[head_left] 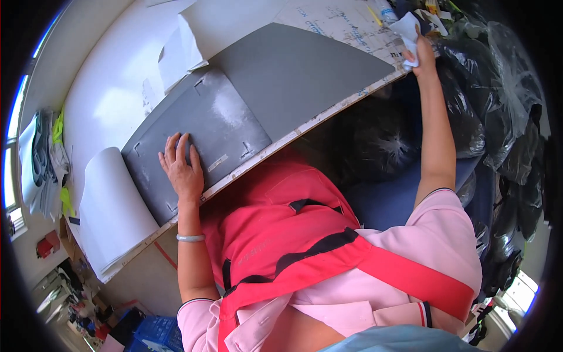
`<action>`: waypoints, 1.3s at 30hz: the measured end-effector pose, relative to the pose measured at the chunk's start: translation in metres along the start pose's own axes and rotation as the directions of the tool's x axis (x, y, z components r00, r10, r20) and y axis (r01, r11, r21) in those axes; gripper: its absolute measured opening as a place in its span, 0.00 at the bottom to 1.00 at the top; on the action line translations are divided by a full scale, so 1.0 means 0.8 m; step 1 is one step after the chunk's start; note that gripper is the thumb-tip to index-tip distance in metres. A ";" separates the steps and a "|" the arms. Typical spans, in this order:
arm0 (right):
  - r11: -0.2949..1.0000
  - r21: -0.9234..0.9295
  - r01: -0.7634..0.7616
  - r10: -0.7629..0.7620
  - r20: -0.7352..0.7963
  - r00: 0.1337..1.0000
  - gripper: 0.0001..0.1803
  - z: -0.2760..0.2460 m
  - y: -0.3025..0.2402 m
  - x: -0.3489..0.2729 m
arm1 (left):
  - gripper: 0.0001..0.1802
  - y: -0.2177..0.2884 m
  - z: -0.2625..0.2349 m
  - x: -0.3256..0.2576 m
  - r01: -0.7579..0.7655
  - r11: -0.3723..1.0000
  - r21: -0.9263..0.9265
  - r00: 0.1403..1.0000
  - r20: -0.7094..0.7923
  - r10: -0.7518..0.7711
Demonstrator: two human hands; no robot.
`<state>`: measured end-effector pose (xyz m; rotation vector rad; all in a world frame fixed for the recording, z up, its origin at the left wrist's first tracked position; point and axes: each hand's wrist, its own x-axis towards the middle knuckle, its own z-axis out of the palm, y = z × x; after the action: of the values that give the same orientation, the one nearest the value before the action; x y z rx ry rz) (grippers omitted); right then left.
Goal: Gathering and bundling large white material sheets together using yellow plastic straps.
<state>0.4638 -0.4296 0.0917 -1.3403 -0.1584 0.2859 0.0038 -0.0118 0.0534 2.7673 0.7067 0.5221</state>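
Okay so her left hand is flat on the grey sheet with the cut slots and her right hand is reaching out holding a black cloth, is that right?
Not quite. The head view shows the cloth in the right hand is white, not black. The left hand does lie flat on the grey slotted sheet.

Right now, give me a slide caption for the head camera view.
Left hand flat on a grey sheet on the white table; right hand grips a white cloth.

A workshop: grey cut sheet panels point(205, 126) lie under the left fingers point(176, 146) on a worn desk point(111, 88), black plastic bags point(498, 88) heaped beside the right fingers.
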 end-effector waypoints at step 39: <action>0.496 -0.266 0.827 0.014 0.954 0.298 0.07 0.424 0.117 -0.346 | 0.28 0.076 -0.057 -0.020 0.208 0.525 -0.825 0.949 0.300 0.095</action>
<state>0.0958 -0.1752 0.0904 -1.7522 -1.8266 0.4138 -0.0023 -0.0653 0.1090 1.7923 0.3086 0.2761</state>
